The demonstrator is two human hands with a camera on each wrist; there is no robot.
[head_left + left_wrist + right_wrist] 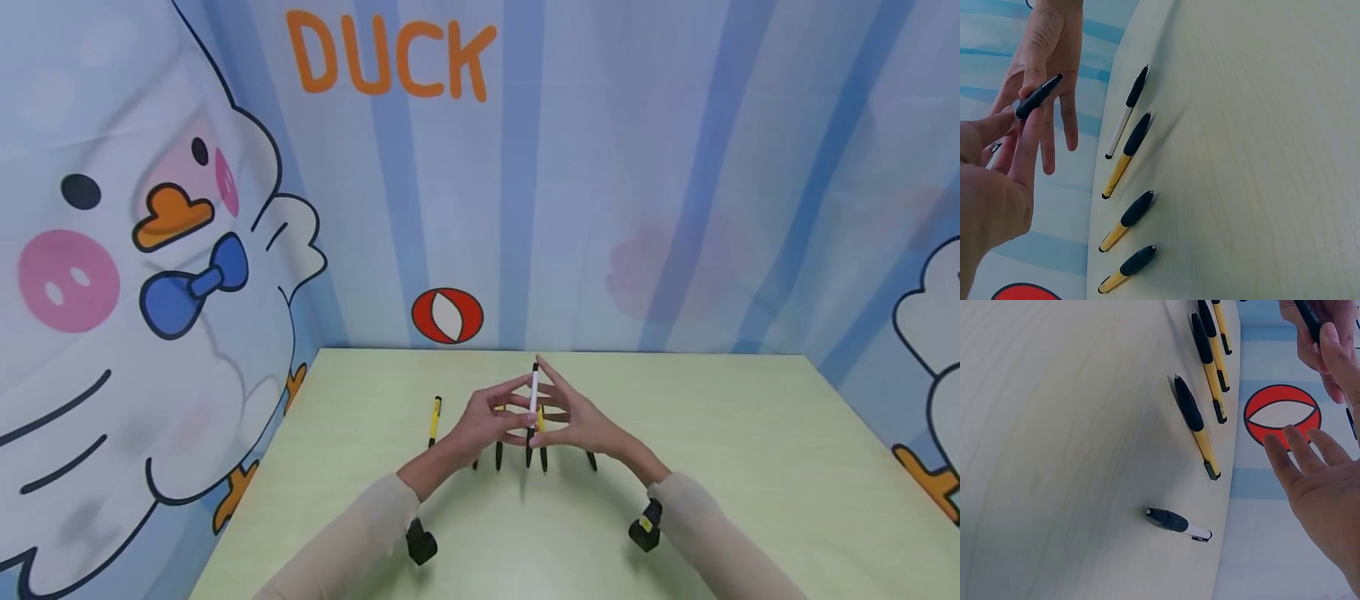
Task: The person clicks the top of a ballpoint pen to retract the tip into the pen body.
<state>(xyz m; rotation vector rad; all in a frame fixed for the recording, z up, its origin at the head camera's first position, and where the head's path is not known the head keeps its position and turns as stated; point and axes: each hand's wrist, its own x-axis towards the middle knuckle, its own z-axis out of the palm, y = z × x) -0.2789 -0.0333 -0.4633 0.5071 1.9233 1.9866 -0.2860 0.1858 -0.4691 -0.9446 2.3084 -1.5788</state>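
Centrally, a person's two hands meet above a pale table [720,500], with a white pen [534,396] held between them, raised off the surface. The left hand [487,418] clamps this pen, pinching it between thumb and fingers around its middle, probably because a hold there keeps it balanced. The right hand [587,422] has its thumb against the pen's dark grip section, while its other fingers are straight and spread rather than wrapped round it; this looks like light support, leaving most of the holding to the left. The pen's dark tip end is nearer the person and its other end nearer the backdrop [577,192]; exactly how steeply it tilts is hard to tell. Beneath and beyond the hands, more pens lie in a loose row: four yellow ones, including a yellow pen [436,417] at the far left, and a second white pen [1199,531] at the right end. All have their dark grips toward the person, an arrangement that seems to put the writing ends within easy reach. Gaps separate them, apparently so that each can be picked up singly. The backdrop, printed with cartoon ducks, stands behind the table.
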